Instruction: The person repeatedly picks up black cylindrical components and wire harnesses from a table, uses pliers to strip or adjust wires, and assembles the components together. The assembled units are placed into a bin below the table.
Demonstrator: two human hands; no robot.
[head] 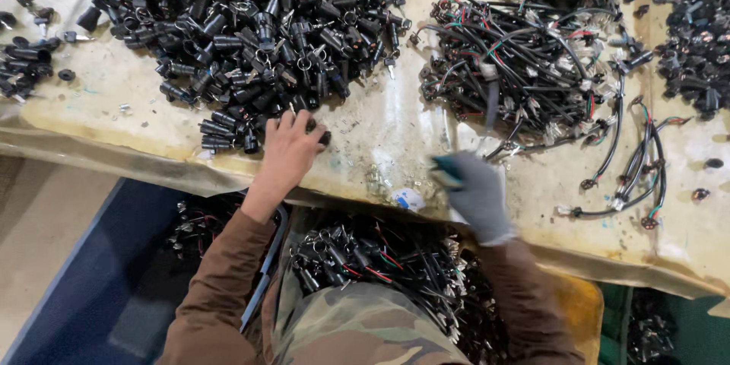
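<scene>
My bare left hand (290,146) rests at the near edge of a big heap of black cylindrical plug parts (251,23), fingers closed around one small black part. My right hand (477,194), in a grey glove, hovers over the worn tabletop just below a tangle of black cables with red, green and white wires (525,68). It is blurred; its fingers look pinched together, and I cannot tell if anything is between them.
Loose cable pieces (635,175) lie at the right. More black parts (696,23) pile at the far right and far left (23,65). A bin of wired parts (380,258) sits on my lap, a blue crate (114,274) beside it.
</scene>
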